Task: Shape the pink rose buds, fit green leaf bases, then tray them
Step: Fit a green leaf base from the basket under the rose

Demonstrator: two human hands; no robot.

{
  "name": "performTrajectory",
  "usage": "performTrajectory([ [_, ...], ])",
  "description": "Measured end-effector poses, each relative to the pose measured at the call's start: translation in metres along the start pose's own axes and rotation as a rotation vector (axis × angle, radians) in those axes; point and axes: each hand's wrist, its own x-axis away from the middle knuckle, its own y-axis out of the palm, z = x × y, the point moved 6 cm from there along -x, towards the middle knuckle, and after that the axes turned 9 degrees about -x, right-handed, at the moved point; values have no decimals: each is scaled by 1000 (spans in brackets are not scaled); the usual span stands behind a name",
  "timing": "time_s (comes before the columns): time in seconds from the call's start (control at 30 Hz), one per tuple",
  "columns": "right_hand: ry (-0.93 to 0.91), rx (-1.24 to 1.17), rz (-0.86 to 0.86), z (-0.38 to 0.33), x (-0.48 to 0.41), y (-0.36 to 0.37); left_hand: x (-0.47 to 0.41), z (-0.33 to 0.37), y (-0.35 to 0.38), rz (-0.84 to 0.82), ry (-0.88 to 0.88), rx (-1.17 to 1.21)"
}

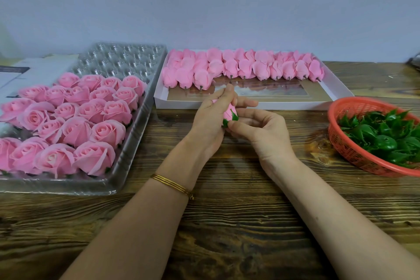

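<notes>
Dark wood-grain table (227,223), pale wall (227,7) behind; left hand (209,120) and right hand (261,129), fingers (246,104) in a pinch on pink bud (229,112).

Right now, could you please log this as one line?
left hand: holds rose bud | right hand: pinches green leaf base | tray: part filled

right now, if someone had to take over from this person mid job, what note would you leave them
Left hand grips a pink rose bud; right hand pinches the green leaf base at its bottom.
Done: opened roses fill the near rows of the clear tray; its far cells are unfilled.
Left: closed buds wait in the white box; spare leaf bases lie in the red basket.
Likely next: seat this base, finish shaping, tray it.
</notes>
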Motion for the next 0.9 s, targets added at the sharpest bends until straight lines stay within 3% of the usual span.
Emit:
performTrajectory([
  [0.5, 127, -29, -50, 8, -8, -1, -1, -5, 2, -160, -53, -79],
  [0.8, -2, 10, 72, 3, -11, -13, -2, -10, -3, -30, -109, -25],
  [0.9, -48, 29, 141, 2, -12, -19, 0, -14, 2, -53, -153, -28],
])
